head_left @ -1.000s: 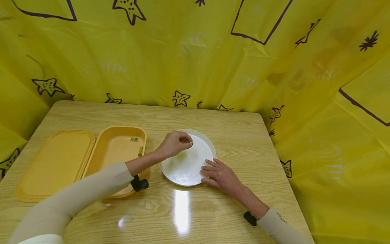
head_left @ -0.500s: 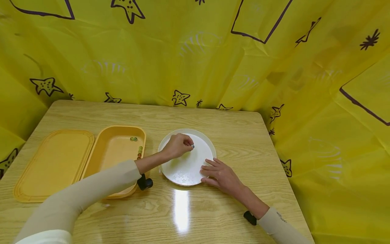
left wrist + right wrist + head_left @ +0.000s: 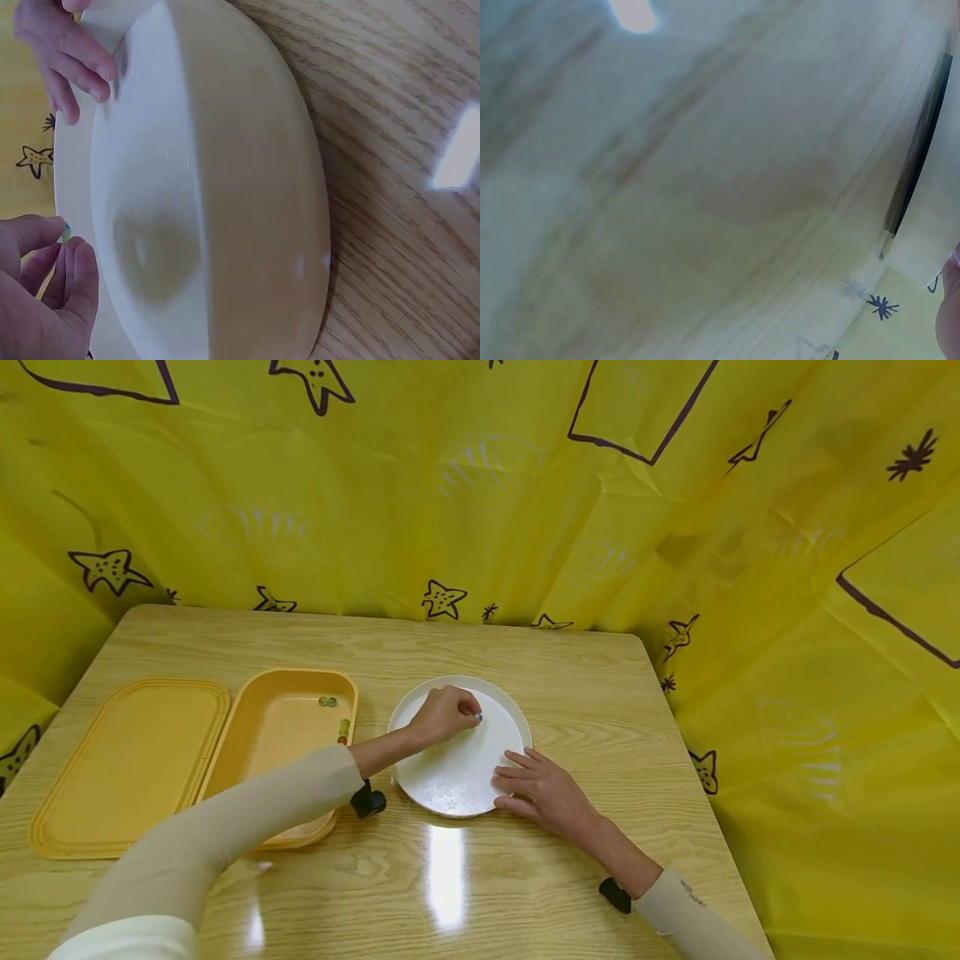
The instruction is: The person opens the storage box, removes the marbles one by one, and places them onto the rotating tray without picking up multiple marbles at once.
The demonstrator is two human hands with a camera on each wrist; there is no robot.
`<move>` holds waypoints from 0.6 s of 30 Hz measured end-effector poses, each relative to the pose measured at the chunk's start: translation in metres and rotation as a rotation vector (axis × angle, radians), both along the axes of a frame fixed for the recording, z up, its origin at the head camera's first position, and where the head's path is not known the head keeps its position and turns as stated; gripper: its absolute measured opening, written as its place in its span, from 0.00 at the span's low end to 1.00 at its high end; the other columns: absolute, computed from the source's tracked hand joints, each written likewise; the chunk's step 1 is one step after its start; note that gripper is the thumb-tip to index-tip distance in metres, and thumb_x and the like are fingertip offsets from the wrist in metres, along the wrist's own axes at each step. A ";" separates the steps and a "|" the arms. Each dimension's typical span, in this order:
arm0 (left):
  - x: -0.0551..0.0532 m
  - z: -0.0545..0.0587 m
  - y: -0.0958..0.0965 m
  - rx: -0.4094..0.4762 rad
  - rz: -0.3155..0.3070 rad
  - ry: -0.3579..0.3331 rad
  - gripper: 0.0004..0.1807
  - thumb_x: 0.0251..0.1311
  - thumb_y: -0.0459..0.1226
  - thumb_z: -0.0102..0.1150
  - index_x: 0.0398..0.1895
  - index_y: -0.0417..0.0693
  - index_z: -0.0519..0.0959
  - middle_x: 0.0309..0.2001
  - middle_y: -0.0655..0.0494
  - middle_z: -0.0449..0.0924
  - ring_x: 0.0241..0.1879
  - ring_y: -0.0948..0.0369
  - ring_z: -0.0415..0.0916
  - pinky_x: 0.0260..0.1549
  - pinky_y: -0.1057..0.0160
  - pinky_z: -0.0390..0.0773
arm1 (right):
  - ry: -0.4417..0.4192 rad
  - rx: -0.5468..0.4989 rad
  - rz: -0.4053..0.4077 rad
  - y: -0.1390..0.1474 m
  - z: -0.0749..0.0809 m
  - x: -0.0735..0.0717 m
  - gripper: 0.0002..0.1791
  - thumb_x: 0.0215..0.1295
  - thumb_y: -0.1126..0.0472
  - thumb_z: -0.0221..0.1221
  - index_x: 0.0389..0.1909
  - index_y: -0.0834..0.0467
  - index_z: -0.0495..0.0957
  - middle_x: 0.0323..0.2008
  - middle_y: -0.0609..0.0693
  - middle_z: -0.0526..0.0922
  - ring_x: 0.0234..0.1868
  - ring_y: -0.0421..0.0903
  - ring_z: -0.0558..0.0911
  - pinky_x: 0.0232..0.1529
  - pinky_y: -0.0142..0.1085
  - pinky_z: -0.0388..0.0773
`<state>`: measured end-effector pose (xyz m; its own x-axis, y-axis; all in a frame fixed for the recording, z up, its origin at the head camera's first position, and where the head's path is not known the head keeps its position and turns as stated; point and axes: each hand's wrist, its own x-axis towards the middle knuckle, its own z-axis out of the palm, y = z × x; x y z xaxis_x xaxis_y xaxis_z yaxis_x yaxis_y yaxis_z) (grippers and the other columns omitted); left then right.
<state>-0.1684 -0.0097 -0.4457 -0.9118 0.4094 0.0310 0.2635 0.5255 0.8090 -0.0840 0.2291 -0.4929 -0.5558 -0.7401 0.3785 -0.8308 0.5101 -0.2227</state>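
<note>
The marble, small and bluish, sits pinched at my left hand fingertips, low over the white plate, which lies directly beneath it. My right hand lies flat, fingers straight, on the plate's near right rim.

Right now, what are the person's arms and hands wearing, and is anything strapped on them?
Both arms are in long, plain cream sleeves that end just short of the wrists. A small black device sits at each wrist, by the left hand and by the right hand. The hands are bare: no gloves, rings or markings show.
</note>
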 end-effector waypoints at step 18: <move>-0.007 -0.013 0.010 -0.065 -0.034 0.014 0.03 0.55 0.25 0.66 0.33 0.37 0.85 0.31 0.50 0.84 0.34 0.57 0.81 0.35 0.66 0.79 | -0.019 -0.016 0.002 -0.001 0.004 0.001 0.26 0.72 0.41 0.53 0.48 0.59 0.87 0.50 0.52 0.86 0.61 0.55 0.78 0.65 0.52 0.66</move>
<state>-0.1758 0.0001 -0.4588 -0.8969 0.4419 0.0160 0.2931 0.5670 0.7698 -0.0830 0.2278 -0.4886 -0.5617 -0.7351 0.3796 -0.8273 0.5047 -0.2467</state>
